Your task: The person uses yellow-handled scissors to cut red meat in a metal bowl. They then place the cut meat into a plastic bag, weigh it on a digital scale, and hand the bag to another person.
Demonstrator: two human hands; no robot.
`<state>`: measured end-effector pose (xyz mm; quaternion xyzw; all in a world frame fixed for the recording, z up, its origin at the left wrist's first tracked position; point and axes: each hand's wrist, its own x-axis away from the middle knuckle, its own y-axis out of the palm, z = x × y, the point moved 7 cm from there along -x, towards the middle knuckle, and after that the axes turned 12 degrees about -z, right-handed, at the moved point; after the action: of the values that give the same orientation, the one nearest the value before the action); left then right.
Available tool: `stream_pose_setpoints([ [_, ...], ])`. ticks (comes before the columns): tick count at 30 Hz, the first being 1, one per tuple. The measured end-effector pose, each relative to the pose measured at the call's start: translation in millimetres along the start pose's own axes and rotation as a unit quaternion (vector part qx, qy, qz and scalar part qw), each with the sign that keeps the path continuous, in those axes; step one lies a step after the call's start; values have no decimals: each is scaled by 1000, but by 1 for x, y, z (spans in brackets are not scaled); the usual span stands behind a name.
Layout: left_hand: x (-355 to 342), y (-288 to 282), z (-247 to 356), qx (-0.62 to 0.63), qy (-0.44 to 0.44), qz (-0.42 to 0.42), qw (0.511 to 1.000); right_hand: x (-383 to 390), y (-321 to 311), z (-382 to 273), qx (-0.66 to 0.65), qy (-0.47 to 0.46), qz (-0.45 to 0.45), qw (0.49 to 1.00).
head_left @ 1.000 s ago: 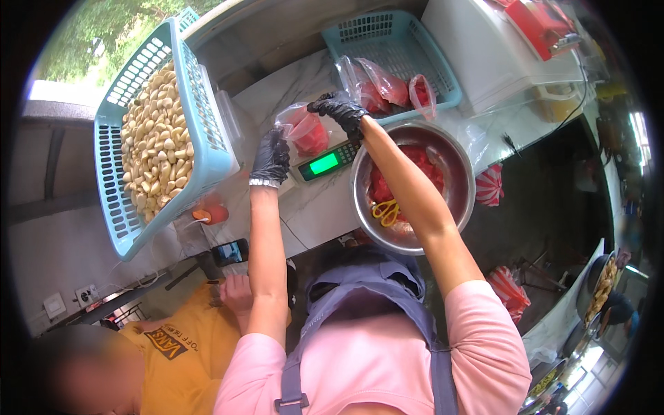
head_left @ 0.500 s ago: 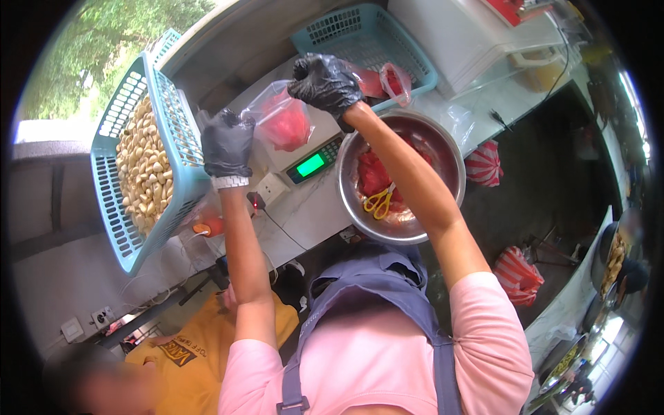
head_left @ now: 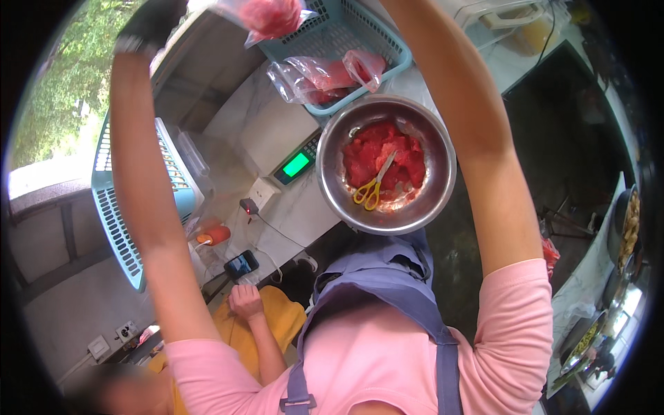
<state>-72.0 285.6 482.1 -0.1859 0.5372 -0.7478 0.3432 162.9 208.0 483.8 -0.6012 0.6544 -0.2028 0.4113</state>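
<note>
My left hand (head_left: pixel 153 26), in a black glove, is raised at the top left; its fingers are dark and cut off by the picture's edge. My right forearm (head_left: pixel 460 76) stretches up past the top edge, so that hand is out of sight. Between my arms, a clear plastic bag of red meat (head_left: pixel 268 16) is up at the top edge; what grips it is hidden. Below, a steel bowl (head_left: pixel 329 181) contains red meat (head_left: pixel 377 146) with yellow-handled scissors (head_left: pixel 370 194) lying on it. The digital scale (head_left: pixel 280 138) beside the bowl has a lit green display.
A blue basket (head_left: pixel 401 52) holds several bagged meat portions (head_left: pixel 325 77). Another blue basket (head_left: pixel 114 221) stands behind my left arm. A charger (head_left: pixel 249 206) with a cable, an orange object (head_left: pixel 216 235) and a phone (head_left: pixel 241 265) lie on the counter. A person in yellow (head_left: pixel 270 325) sits at lower left.
Both arms have risen and spread apart, taking the meat bag up off the scale area to the top edge. My right hand has left the picture. The seated person's hand now shows beside the phone.
</note>
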Motion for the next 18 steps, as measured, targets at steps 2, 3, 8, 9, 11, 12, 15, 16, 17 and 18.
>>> stream_pose_setpoints([
  [2, -40, 30, 40, 123, -328, 29, 936, -33, 8, 44, 125, 3, -42, 991],
  [3, -68, 25, -24, 181, -183, 53, 965, -25, 8, 29, 100, 20, -55, 993],
  [8, -144, 101, -52, 13, -210, 7, 978, -22, 14, 112, 44, 150, 23, 987],
  [9, -144, 118, -55, 62, -198, -11, 978, -19, 18, 112, 59, 144, 9, 988],
  [11, -135, 157, -70, 23, -228, -20, 973, -23, 48, 132, 57, 133, -22, 989],
  [12, -132, 169, -55, -61, -263, -16, 963, -18, 58, 146, 50, 146, -30, 988],
  [15, -96, 211, -19, -19, -337, -44, 940, -16, 121, 198, 70, 122, -70, 988],
  [16, -83, 245, -22, -14, -349, -82, 934, 5, 134, 205, 65, 138, -88, 984],
  [17, -69, 271, -14, -32, -357, -100, 928, 23, 151, 223, 63, 169, -146, 973],
  [18, -55, 284, -7, -53, -367, -112, 922, 42, 167, 231, 29, 178, -217, 959],
])
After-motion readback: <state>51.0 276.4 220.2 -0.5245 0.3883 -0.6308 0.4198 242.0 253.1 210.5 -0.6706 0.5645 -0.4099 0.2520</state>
